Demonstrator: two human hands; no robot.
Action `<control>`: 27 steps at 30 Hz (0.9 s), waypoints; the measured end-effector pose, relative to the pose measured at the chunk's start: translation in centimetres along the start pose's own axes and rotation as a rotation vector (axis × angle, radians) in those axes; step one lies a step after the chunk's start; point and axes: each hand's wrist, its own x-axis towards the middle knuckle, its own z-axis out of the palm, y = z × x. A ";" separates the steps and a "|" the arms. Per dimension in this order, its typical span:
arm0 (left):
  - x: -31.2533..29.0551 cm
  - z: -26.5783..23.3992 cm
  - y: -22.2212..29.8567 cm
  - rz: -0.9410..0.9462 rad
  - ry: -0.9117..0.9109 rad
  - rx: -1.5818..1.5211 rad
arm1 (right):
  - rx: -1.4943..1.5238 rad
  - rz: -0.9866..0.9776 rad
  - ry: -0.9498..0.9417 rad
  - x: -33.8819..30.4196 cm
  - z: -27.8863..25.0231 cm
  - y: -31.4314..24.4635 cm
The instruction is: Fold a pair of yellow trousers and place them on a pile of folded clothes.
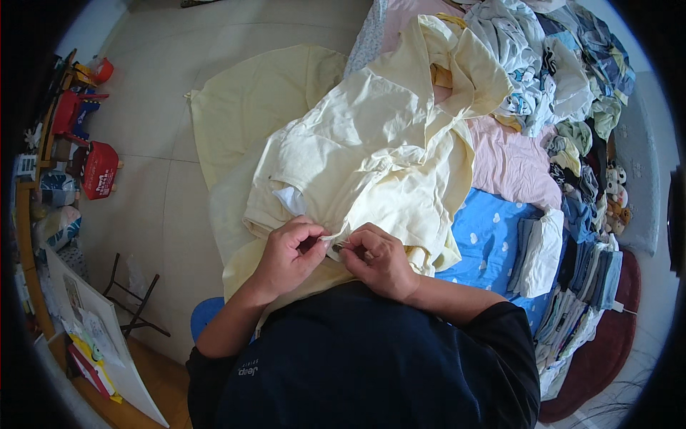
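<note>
A pale yellow garment [357, 121], which looks like a pair of trousers, lies spread in front of me with creases across it. Its edge close to my body is pinched by my left hand [291, 252], thumb against fingers. Just beside it, my right hand [379, 261] is closed on the same edge, around a small dark spot that I cannot make out. A bit of white lining [290, 200] shows at an opening near my left hand. Thinner yellow cloth [257, 100] extends out beneath the garment on the left.
A blue heart-patterned sheet [482, 232] and pink cloth [511, 157] lie to the right. Beyond are a heap of loose clothes [518, 50] and folded stacks [572, 325]. Leftward on the tiled floor stand a red child's chair [100, 170], a black folding frame [132, 297] and a white board [103, 343].
</note>
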 end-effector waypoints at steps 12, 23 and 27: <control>0.1 0.5 1.8 0.423 0.108 0.327 | -0.276 -0.155 -0.053 0.8 0.0 0.4; -0.4 0.7 0.4 0.136 0.031 0.211 | -0.103 -0.116 0.051 0.1 0.4 0.9; -0.6 0.9 0.2 0.230 0.082 0.236 | -0.251 -0.268 0.032 0.7 0.0 0.9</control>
